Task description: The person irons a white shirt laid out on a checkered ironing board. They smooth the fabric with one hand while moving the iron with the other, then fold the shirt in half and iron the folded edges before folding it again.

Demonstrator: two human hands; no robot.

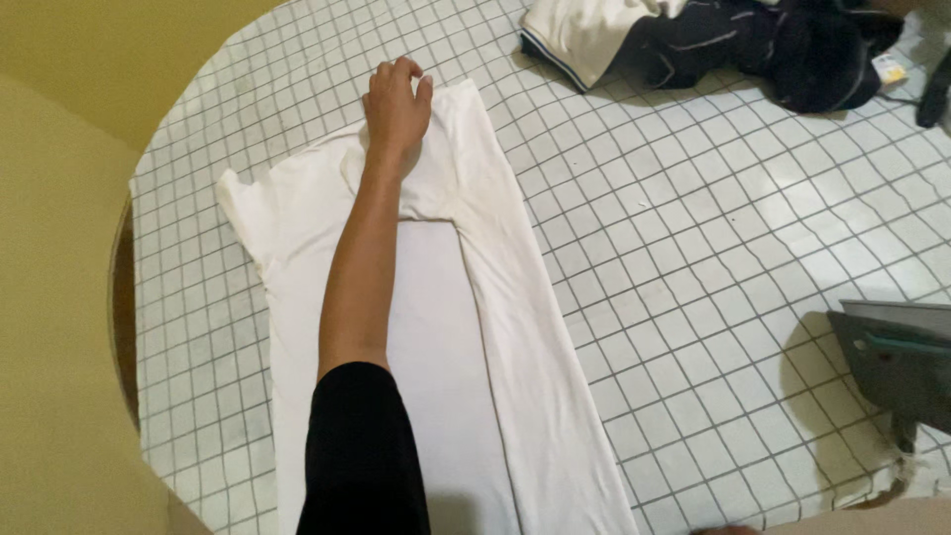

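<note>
One hand in view | your left hand (396,107) lies flat, fingers slightly curled, pressing the far end of a white garment (495,327) and gripping nothing | right hand out of frame | garment lies lengthwise on the checked surface (693,248), one side folded inward | press outward to smooth creases, keep edges aligned | dark clothes pile (753,45) far right

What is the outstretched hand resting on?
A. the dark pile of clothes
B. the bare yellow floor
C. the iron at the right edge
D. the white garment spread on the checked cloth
D: the hand lies flat on the far end of the white garment, away from the dark clothes and the iron.
</note>
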